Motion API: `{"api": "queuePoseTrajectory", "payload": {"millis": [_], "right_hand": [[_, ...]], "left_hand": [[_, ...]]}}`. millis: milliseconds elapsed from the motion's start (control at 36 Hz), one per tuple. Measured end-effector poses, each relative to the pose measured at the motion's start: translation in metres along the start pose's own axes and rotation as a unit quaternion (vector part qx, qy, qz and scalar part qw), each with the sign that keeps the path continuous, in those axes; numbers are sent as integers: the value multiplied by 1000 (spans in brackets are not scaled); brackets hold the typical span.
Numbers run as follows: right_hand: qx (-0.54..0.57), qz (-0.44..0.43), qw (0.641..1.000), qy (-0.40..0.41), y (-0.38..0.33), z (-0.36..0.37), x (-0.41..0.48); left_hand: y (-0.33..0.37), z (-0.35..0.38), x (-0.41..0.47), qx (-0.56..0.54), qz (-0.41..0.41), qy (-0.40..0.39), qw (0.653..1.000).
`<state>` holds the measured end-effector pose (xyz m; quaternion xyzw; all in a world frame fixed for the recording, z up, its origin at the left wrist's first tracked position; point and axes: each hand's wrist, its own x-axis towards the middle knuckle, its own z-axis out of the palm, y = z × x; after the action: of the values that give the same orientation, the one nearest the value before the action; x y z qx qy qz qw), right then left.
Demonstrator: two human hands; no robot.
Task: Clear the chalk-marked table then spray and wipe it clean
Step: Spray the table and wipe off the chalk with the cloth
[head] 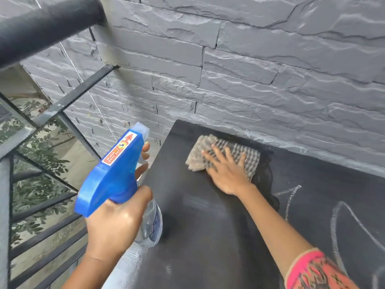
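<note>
The black table (pixel 208 236) fills the lower right of the view, with white chalk lines (pixel 341 222) on its right part. My right hand (pixel 226 170) lies flat with spread fingers on a grey checked cloth (pixel 225 152) near the table's far left corner. A darker wet patch (pixel 264 178) shows just right of the cloth. My left hand (pixel 116 222) grips a spray bottle (pixel 116 174) with a blue trigger head and a clear body, held above the table's left edge, nozzle pointing up and away.
A grey stone-brick wall (pixel 250 69) runs right behind the table. To the left stands a black metal railing (pixel 41 28) with bars, and foliage and ground show far below it.
</note>
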<state>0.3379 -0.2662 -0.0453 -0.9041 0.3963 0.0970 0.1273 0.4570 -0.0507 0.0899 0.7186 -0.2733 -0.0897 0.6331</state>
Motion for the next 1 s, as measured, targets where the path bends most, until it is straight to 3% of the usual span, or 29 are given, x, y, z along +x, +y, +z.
{"api": "queuePoseTrajectory", "payload": {"millis": [111,167,361,528,722,806,889,1000], "right_hand": [[-43,-117,992,-8,-13,21,-66],[-52,-133,990,-13,0,24,-90],[-40,36,998,11,74,0,-36],[27,108,994,-9,45,-15,26],[-33,-106,994,1,-34,19,-51],[-50,-168,984,26,-36,42,-103],[-80,-143,986,28,-10,53,-133],[-42,-31,998,27,32,33,-117]], "left_hand": [[3,1,-2,-12,-14,-5,1000],[5,1,-2,-19,-13,-12,1000],[5,2,-2,-6,-15,-15,1000],[4,3,-1,5,-14,-6,1000],[5,1,0,5,-26,-19,999],[4,0,0,6,-36,-14,999],[1,0,0,-2,-33,-16,999],[2,1,0,-20,-27,-18,999]]}}
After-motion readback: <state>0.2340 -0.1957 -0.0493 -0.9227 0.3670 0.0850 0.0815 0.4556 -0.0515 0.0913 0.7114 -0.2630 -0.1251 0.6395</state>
